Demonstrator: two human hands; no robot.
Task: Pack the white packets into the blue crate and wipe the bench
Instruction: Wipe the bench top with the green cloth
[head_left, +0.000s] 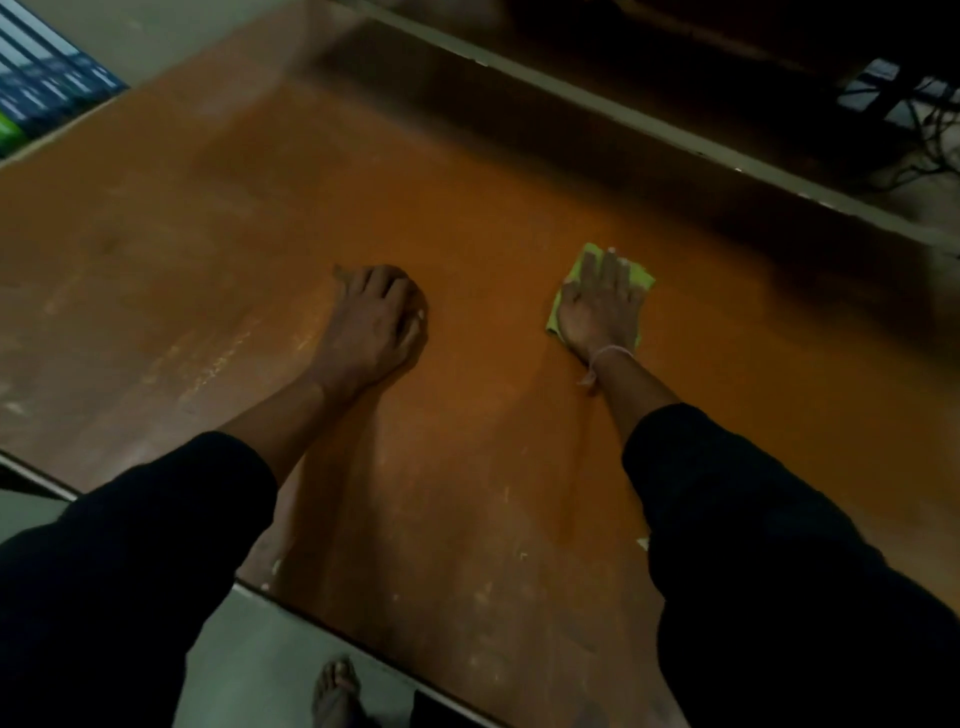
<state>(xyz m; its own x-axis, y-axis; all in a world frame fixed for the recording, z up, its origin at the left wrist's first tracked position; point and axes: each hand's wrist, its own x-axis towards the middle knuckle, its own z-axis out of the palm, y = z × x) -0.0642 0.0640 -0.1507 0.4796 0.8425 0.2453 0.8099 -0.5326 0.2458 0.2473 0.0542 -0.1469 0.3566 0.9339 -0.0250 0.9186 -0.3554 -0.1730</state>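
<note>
Green cloth (640, 278) lies flat on the brown bench (467, 208), pressed under the right hand (602, 306), whose fingers are spread open across it, palm down. The left hand (376, 317) rests on the bench well apart from the cloth, fingers loosely curled and holding nothing. No white packets show anywhere on the bench top, so the packing looks finished, though only a blurred corner of what may be the blue crate (47, 83) shows at the upper left and its contents cannot be made out. Wiping seems to be the step in hand. Pale scuffs and specks mark the near and left parts of the bench, so much of the surface probably remains to be wiped.
</note>
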